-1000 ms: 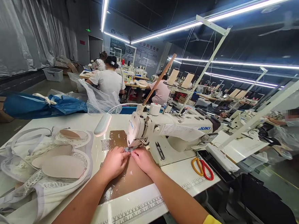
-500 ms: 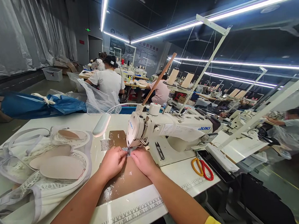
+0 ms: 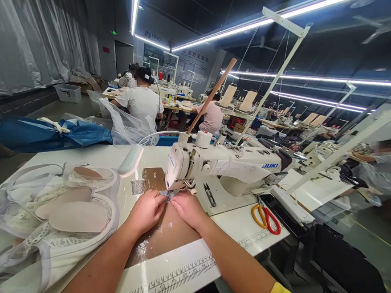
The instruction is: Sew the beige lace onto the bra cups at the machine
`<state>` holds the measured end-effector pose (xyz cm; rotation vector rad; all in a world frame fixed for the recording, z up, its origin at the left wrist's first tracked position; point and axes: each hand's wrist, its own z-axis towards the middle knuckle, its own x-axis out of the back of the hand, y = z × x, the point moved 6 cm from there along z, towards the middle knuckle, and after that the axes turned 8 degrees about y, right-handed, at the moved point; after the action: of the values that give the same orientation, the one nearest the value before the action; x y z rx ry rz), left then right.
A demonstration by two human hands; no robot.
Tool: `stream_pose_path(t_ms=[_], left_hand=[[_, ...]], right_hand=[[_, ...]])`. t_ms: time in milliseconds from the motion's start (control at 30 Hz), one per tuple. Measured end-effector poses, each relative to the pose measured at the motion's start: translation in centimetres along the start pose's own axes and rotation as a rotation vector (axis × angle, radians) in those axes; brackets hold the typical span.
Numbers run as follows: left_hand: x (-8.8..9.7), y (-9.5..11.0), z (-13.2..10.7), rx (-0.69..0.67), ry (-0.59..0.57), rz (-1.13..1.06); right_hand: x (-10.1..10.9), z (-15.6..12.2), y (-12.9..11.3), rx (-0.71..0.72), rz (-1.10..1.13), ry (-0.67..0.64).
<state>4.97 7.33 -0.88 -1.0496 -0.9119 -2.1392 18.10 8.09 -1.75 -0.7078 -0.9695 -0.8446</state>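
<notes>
Both hands rest at the needle of a white JUKI sewing machine (image 3: 212, 156). My left hand (image 3: 149, 212) lies left of the presser foot (image 3: 167, 194), its fingers bent and pressed together at the tips. On the other side, my right hand (image 3: 188, 209) is likewise closed, thumb and fingertips close to the foot. Whatever small piece lies between the fingertips is too hidden to name. Beneath both hands is a shiny brown sheet (image 3: 165, 238) on the machine bed. Left of my left arm lies a pile of white lace bras (image 3: 73, 217) with beige cups.
Black thread snips (image 3: 209, 194) lie on the machine bed. Scissors (image 3: 266, 217) with yellow and red handles lie at the right. A printed ruler (image 3: 168, 280) runs along the table's front edge. A blue bag (image 3: 47, 134) stands behind the table; co-workers sit at machines further off.
The view has shifted slightly. Both hands stay beside the presser foot, in almost the same pose.
</notes>
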Motion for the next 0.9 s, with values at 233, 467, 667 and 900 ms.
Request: stream_pose_path(t_ms=[233, 467, 667, 900], left_hand=[[0.5, 0.9, -0.3, -0.07, -0.061, 0.069], [0.0, 1.8, -0.4, -0.132, -0.105, 0.133], [-0.3, 2.0, -0.3, -0.161, -0.136, 0.183], [-0.6, 2.3, -0.4, -0.174, -0.141, 0.197]], right_hand=[[0.2, -0.1, -0.2, 0.022, -0.031, -0.038], [1.2, -0.9, -2.1, 0.082, -0.094, -0.148], [1.1, -0.9, -1.3, 0.017, -0.021, -0.17], [1.0, -0.7, 0.2, -0.044, 0.151, -0.166]])
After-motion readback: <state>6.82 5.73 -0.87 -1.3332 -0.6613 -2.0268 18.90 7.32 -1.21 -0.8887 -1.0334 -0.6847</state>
